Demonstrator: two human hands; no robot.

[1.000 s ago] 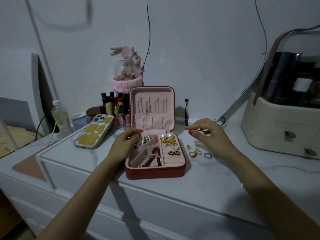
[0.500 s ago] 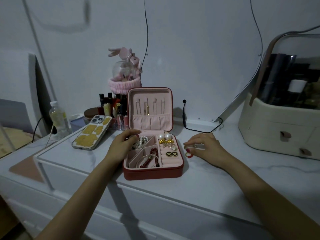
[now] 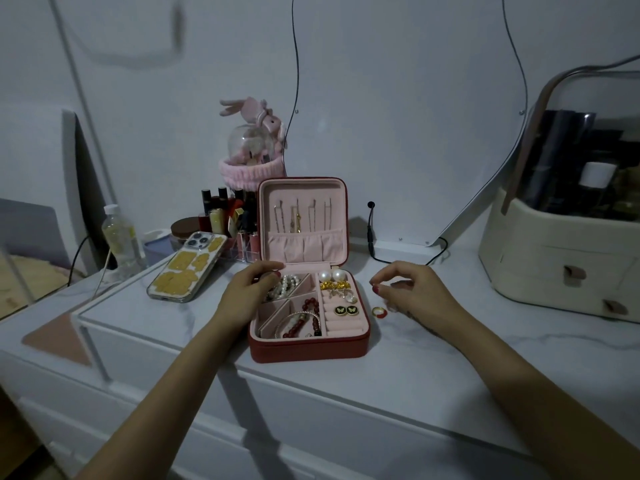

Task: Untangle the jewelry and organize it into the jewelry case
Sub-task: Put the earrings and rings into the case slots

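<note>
**Hands either side of the open jewelry case**

The red jewelry case [image 3: 309, 344] sits open on the white table [image 3: 433, 368], its lid upright at the back, facing the person, its pink tray lying flat. The left hand [image 3: 247, 294] rests on the case's left rear edge, fingers curled over the compartment that holds the pearl bracelet [image 3: 286, 285]; whether it pinches the pearls cannot be told. Right of that hand lie the pearl earrings [image 3: 331, 276] and, nearer the person, the butterfly studs [image 3: 345, 310]; the red bead bracelet [image 3: 308, 318] lies in the front-left compartment. The right hand [image 3: 412, 291] hangs just right of the case, thumb and forefinger drawn together as if pinching; what, if anything, they hold is too small to see. A red-and-gold ring [image 3: 379, 312] lies flat on the table under its fingertips, between hand and case.
</note>
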